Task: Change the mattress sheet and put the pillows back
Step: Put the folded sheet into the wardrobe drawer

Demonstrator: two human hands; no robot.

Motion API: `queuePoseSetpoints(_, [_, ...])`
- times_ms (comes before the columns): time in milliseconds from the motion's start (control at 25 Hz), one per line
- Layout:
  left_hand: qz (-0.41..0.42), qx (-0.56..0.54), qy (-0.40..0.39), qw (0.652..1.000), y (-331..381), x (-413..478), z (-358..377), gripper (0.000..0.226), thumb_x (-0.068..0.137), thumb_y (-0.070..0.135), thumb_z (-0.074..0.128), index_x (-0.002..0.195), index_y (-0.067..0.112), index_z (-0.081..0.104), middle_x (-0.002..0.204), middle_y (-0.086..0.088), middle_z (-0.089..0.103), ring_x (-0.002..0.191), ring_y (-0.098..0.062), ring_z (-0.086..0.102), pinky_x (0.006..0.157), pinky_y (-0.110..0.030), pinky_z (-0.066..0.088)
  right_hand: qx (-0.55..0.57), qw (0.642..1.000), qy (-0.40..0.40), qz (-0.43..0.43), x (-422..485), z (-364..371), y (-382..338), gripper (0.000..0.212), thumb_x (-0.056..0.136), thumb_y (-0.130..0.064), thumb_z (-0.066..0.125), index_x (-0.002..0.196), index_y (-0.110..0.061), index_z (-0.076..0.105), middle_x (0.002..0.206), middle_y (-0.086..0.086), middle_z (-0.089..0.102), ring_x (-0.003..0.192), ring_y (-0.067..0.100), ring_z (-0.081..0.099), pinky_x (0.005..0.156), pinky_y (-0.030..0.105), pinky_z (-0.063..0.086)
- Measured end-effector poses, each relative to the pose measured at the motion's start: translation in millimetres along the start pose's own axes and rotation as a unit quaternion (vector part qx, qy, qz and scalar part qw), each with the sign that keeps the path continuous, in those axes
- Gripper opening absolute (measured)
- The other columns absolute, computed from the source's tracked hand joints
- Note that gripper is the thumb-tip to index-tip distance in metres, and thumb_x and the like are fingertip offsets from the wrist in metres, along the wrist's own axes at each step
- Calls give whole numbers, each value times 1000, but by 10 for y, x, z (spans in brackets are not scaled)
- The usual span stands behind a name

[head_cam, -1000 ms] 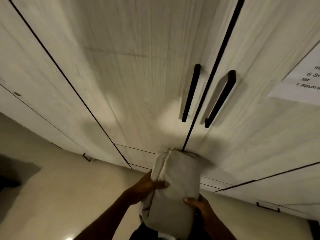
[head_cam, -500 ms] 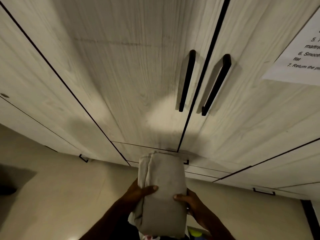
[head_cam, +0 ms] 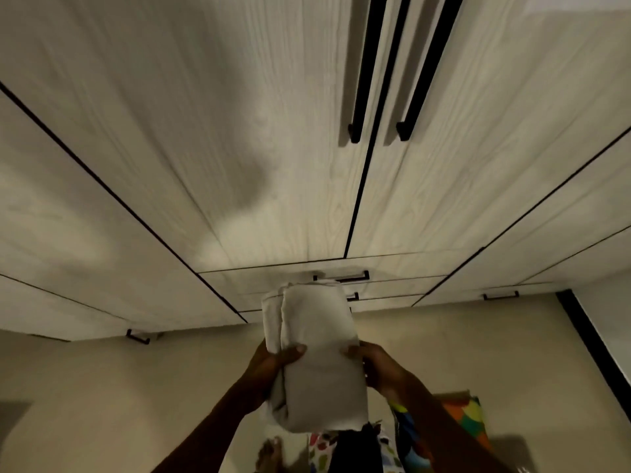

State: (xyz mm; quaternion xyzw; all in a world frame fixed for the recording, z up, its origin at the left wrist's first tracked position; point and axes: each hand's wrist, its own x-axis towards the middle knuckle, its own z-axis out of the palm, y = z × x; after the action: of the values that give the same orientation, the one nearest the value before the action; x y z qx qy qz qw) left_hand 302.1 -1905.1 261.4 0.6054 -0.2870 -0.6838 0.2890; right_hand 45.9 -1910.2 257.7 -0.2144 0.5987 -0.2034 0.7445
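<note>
Gripping the folded off-white cotton sheet bundle (head_cam: pixel 316 356) at its middle, the left hand (head_cam: pixel 269 365) and right hand (head_cam: pixel 377 368) clamp opposite long sides, its long axis pointing away toward the pale wood-grain wardrobe's (head_cam: pixel 239 148) bottom drawers.

Left hand (head_cam: pixel 269 365) and right hand (head_cam: pixel 379 368) raised, thumbs curled inward.
</note>
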Motion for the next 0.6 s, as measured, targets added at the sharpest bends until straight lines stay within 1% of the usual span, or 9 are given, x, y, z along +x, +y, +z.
queuePoseSetpoints(40, [3, -2, -4, 1000, -114, 81, -65, 68, 75, 31, 94, 133, 29, 60, 123, -1, 75, 109, -24, 73, 88, -44, 63, 27, 999, 30, 5, 114, 52, 99, 39, 91, -37, 71, 120, -11, 74, 107, 6, 80, 104, 29, 74, 86, 39, 59])
queuePoseSetpoints(120, [0, -8, 0, 1000, -341, 229, -128, 61, 76, 28, 91, 129, 30, 60, 117, 2, 77, 105, -21, 74, 78, -35, 63, 32, 996, 82, 11, 400, 83, 290, 47, 93, -51, 63, 117, -12, 76, 106, 8, 80, 105, 33, 71, 90, 42, 55])
queuePoseSetpoints(200, [-8, -21, 10, 1000, -564, 358, -160, 58, 78, 26, 90, 128, 28, 61, 111, 3, 78, 100, -18, 75, 73, -31, 63, 0, 995, 96, 13, 705, 81, 434, 50, 95, -54, 58, 118, -13, 75, 106, 8, 79, 106, 32, 70, 96, 43, 54])
queuePoseSetpoints(280, [-10, -40, 23, 999, -826, 596, -218, 59, 78, 25, 89, 130, 26, 61, 112, 2, 78, 101, -20, 74, 75, -34, 63, -19, 994, 104, 6, 1064, 80, 579, 46, 97, -54, 58, 118, -16, 74, 108, 7, 79, 108, 31, 70, 102, 46, 54])
queuePoseSetpoints(320, [-11, -47, 31, 998, -926, 709, -239, 61, 77, 26, 90, 131, 26, 60, 114, 2, 77, 105, -22, 73, 79, -37, 63, -23, 994, 106, -5, 1208, 88, 605, 42, 98, -53, 58, 116, -18, 74, 109, 6, 78, 107, 29, 70, 99, 45, 55])
queuePoseSetpoints(400, [-10, -51, 36, 998, -1134, 942, -269, 63, 76, 28, 90, 131, 27, 60, 117, 2, 76, 108, -23, 72, 84, -40, 62, -31, 992, 119, -37, 1528, 73, 676, 36, 101, -49, 58, 110, -19, 74, 107, 6, 76, 102, 27, 70, 86, 38, 56])
queuePoseSetpoints(480, [-4, -54, 39, 998, -1254, 1114, -310, 64, 75, 29, 91, 130, 30, 59, 119, 4, 74, 110, -22, 70, 88, -43, 61, -74, 984, 144, -68, 1828, 31, 698, 39, 100, -52, 60, 104, -16, 75, 105, 8, 75, 98, 28, 70, 80, 38, 57])
queuePoseSetpoints(560, [-4, -51, 44, 998, -1421, 1291, -355, 65, 74, 32, 92, 130, 33, 59, 121, 4, 73, 112, -23, 69, 95, -48, 59, -185, 959, 192, -92, 2203, -85, 749, 44, 97, -55, 61, 105, -15, 75, 106, 7, 76, 97, 29, 71, 72, 36, 58])
queuePoseSetpoints(600, [-3, -47, 46, 998, -1491, 1360, -386, 63, 74, 32, 92, 128, 34, 59, 121, 4, 73, 111, -23, 69, 96, -49, 59, -269, 930, 223, -112, 2363, -155, 720, 38, 96, -52, 62, 108, -19, 75, 110, 4, 75, 99, 27, 71, 73, 33, 57])
